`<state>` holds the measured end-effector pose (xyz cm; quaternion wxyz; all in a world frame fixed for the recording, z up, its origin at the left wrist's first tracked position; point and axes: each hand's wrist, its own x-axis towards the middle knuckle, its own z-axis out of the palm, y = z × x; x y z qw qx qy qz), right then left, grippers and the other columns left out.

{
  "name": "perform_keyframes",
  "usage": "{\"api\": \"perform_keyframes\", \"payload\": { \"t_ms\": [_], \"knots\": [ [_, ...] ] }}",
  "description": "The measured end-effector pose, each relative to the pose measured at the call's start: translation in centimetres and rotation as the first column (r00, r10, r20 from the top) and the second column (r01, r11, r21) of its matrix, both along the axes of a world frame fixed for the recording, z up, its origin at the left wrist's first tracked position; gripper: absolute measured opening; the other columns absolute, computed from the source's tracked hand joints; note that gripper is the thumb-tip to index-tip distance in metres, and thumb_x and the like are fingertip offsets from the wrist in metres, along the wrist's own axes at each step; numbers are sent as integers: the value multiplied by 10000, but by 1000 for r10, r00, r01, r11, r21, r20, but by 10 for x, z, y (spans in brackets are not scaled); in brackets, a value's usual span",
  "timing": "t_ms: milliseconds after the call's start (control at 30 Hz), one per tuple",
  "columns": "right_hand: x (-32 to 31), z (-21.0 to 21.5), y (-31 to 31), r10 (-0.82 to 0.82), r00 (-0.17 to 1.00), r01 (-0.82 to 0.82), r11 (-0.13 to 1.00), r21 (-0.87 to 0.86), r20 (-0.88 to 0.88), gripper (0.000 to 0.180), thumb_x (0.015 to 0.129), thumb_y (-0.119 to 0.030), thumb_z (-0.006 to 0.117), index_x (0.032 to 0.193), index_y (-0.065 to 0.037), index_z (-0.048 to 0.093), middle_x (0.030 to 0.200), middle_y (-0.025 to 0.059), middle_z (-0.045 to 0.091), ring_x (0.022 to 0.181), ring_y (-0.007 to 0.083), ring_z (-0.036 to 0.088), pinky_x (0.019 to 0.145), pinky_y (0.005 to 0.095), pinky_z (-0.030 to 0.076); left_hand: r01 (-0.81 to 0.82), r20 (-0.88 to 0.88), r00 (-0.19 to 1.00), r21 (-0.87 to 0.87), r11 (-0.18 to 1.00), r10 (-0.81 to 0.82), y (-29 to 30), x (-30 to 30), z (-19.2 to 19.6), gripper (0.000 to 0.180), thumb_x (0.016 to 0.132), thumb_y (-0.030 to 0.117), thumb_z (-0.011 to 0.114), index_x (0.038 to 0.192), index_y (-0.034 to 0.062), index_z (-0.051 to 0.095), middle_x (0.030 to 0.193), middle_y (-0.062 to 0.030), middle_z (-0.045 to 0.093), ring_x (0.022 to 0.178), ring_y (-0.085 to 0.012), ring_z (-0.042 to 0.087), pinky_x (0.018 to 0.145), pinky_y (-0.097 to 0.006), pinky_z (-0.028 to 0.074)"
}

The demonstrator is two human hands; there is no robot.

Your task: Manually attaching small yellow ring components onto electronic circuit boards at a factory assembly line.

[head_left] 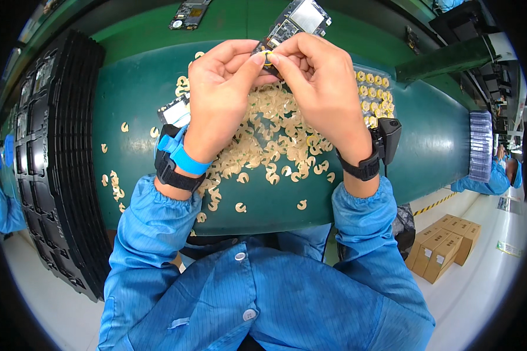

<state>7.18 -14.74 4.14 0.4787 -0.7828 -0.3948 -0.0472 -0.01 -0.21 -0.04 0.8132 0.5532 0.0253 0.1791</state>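
My left hand (225,88) and my right hand (319,88) meet at the far side of the green mat. Between their thumbs and fingertips they pinch a small round part with a yellow rim (268,58). Right behind the fingers is a dark circuit board with a silver metal plate (308,16); whether the hands also grip it I cannot tell. Beneath my wrists spreads a heap of pale C-shaped pieces (269,131). A clear tray with rows of round yellow-rimmed parts (373,93) lies beside my right hand.
Stacked black trays (55,164) stand along the left edge. Another circuit board (188,14) lies at the far left, and a small white-and-black piece (174,111) sits by my left wrist. Stacked clear trays (480,146) are at the right; cardboard boxes (445,245) rest on the floor.
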Motion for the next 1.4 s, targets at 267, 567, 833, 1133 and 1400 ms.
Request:
{"api": "perform_keyframes", "payload": {
  "t_ms": [267,567,833,1133,1400],
  "knots": [
    [-1,1,0,-1,1000,2,1000,-17,28,109,886,-57,693,866,30,630,730,154,621,652,305,626,591,391,478,2,4,1000,13,1000,-2,1,0,1,227,1012,18,593,1204,-101,603,1108,-178,730,978,-215,732,885,-357,630],
    [-2,2,0,-6,1000,6,1000,0,4,108,887,-51,698,862,35,639,733,153,631,636,285,627,575,367,476,-6,18,1000,-5,1000,6,0,0,-1,221,1015,25,597,1198,-98,606,1098,-172,735,971,-209,732,887,-353,628],
    [-3,-2,2,-44,999,46,997,65,-30,116,873,-63,727,863,41,677,716,124,641,595,200,609,557,321,470,-15,19,1000,23,1000,14,1,0,1,231,1026,39,588,1207,-105,598,1095,-175,733,979,-212,733,895,-346,625],
    [-3,-8,4,-57,998,55,994,91,21,76,900,-28,738,897,43,710,740,11,634,634,31,510,566,209,408,-45,42,998,-31,999,46,-2,1,3,188,1008,-1,587,1147,-121,628,1057,-166,738,927,-177,729,814,-302,643],
    [-4,-7,6,-73,992,65,994,85,102,58,885,-21,741,889,32,716,714,21,615,607,51,499,542,225,382,-38,48,998,-25,999,39,0,1,3,191,1009,1,585,1151,-122,621,1063,-172,736,927,-183,731,826,-304,641]
  ]
}}
